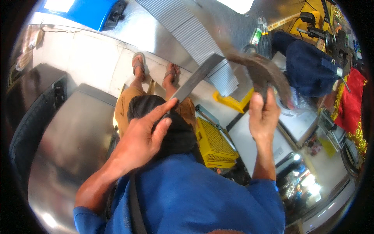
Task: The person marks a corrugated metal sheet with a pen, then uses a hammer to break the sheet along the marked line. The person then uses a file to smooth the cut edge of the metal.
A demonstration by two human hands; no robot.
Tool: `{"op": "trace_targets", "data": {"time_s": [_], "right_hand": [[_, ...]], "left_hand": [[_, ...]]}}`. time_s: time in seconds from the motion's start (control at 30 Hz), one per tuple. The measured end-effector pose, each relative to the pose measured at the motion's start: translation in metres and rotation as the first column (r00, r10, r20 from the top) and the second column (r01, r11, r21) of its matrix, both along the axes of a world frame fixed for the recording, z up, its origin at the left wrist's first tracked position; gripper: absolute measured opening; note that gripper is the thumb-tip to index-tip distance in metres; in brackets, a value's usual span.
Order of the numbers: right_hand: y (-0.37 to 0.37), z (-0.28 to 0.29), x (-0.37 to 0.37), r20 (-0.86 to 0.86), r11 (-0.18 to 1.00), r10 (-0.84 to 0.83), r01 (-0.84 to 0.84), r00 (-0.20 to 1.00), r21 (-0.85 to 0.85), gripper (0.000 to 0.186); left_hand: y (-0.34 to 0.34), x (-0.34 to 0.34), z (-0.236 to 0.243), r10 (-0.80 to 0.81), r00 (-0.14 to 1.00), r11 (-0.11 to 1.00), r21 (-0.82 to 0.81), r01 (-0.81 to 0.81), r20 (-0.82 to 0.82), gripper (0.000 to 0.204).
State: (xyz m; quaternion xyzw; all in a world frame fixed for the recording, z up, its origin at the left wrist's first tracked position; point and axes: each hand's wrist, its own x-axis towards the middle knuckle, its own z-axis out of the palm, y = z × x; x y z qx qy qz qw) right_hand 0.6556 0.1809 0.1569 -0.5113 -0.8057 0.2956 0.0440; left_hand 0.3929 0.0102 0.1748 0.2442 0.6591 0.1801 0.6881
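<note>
My left hand [142,134] is closed on one end of a flat grey bar [198,76], index finger laid along it. The bar slants up and to the right, and its far end overlaps a long ribbed grey strip [183,25]. My right hand [264,115] grips a curved brown piece [269,72] from below, thumb and a finger showing. Motion smears its upper left end, so its kind is unclear. The far end of the bar is close to this brown piece.
A metal-topped table [156,35] runs across the far side, with a blue container [91,13] at its left. Below stands a yellow crate [214,144]. Dark blue cloth [309,66] and red cloth [348,101] lie right. A shiny metal surface [74,136] is at left.
</note>
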Motion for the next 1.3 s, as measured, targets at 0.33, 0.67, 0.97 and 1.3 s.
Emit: {"op": "trace_targets", "data": {"time_s": [0.33, 0.67, 0.97, 1.3], "right_hand": [[-0.004, -0.009, -0.012, -0.007, 0.999, 0.012, -0.012, 1.0, 0.033, 0.029], [-0.01, -0.024, -0.014, 0.194, 0.976, 0.069, -0.026, 0.978, -0.218, 0.027], [-0.016, 0.01, 0.033, -0.135, 0.985, -0.172, 0.173, 0.976, -0.004, 0.033], [-0.032, 0.0, 0.052, -0.044, 0.935, -0.327, 0.316, 0.944, -0.159, 0.043]], "left_hand": [[0.01, -0.005, 0.006, -0.022, 0.999, 0.998, -0.053, 0.024, 0.038, 0.045], [-0.011, 0.014, -0.02, -0.014, 0.995, 0.936, 0.35, 0.048, -0.1, 0.045], [0.017, 0.009, 0.003, -0.12, 0.992, 0.988, 0.098, 0.123, -0.036, 0.046], [0.021, 0.009, 0.006, -0.108, 0.994, 0.991, 0.079, 0.11, -0.03, 0.045]]}}
